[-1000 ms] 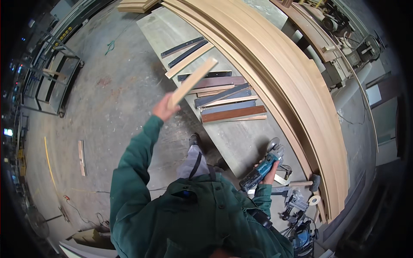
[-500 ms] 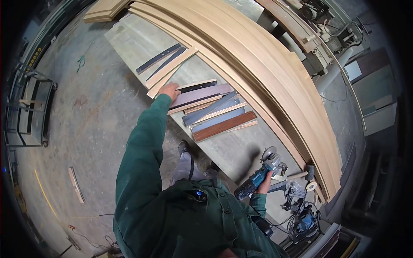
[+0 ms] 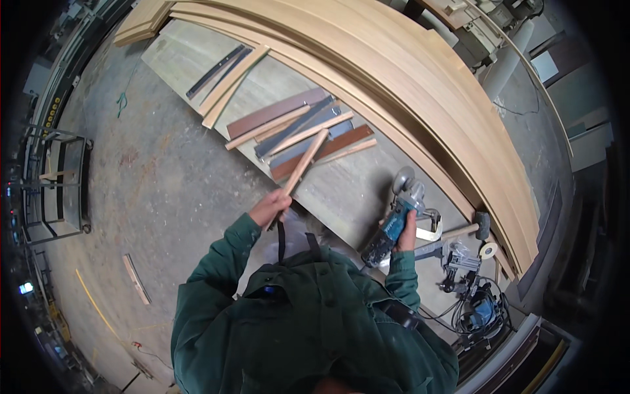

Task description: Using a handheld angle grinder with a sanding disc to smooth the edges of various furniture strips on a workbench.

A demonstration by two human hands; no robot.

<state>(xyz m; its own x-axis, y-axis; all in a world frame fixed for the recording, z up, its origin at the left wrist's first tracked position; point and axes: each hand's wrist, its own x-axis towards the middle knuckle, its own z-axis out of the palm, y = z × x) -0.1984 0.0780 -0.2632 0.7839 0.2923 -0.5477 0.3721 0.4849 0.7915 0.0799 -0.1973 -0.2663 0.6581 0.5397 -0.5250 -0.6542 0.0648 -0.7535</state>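
In front of my body, my left hand (image 3: 270,208) is closed round the lower part of a narrow wooden strip (image 3: 307,161). The strip slants up and right, its far end over the other pieces on the worktable (image 3: 348,190). My right hand (image 3: 407,232) grips a teal angle grinder (image 3: 388,234) with its disc end pointing away from me. Beneath the strip's far end lie several loose wood pieces: a mauve-brown board (image 3: 270,113), grey-blue strips (image 3: 303,129) and a reddish-brown one (image 3: 354,142).
Long pale boards (image 3: 394,85) cover the table's far side. Right of the grinder are a clamp (image 3: 430,226), a mallet (image 3: 481,226), a tape roll (image 3: 487,250) and a corded power tool (image 3: 479,315). A metal cart (image 3: 65,184) stands left; a wood scrap (image 3: 136,279) lies on the floor.
My left hand has lifted a strip from among the pieces and brought it back toward my body. The right hand still holds the grinder, its disc end tipped slightly further left.
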